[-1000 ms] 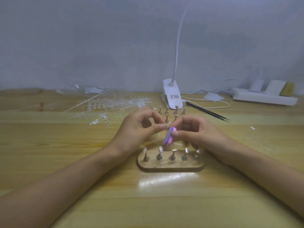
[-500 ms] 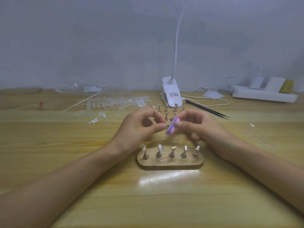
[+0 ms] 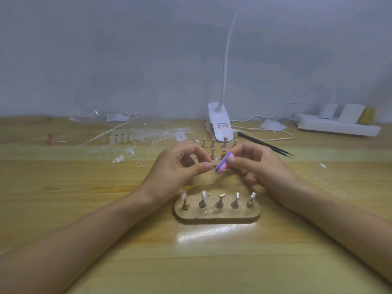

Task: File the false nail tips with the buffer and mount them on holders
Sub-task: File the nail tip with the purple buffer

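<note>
Buffer (image 3: pixel 223 162): pinched in right hand (image 3: pixel 254 164), just beyond holder stand (image 3: pixel 217 215).
Nail tip (image 3: pixel 212 169): pinched in left hand (image 3: pixel 176 168), beside buffer.

Above the bench (image 3: pixel 84 209), the left hand (image 3: pixel 176 166) pinches a clear, barely visible nail tip (image 3: pixel 212 168) between thumb and forefinger, against the pink-and-purple buffer (image 3: pixel 222 163) that the right hand (image 3: pixel 258 164) holds tilted. Just in front stands a wooden base (image 3: pixel 216 216) with five holders (image 3: pixel 219 203), the two leftmost carrying tips. Behind the hands are loose holders (image 3: pixel 212 145), a lamp clamp (image 3: pixel 219 124), black tweezers (image 3: pixel 267 147) and strips of clear tips (image 3: pixel 146 134).
</note>
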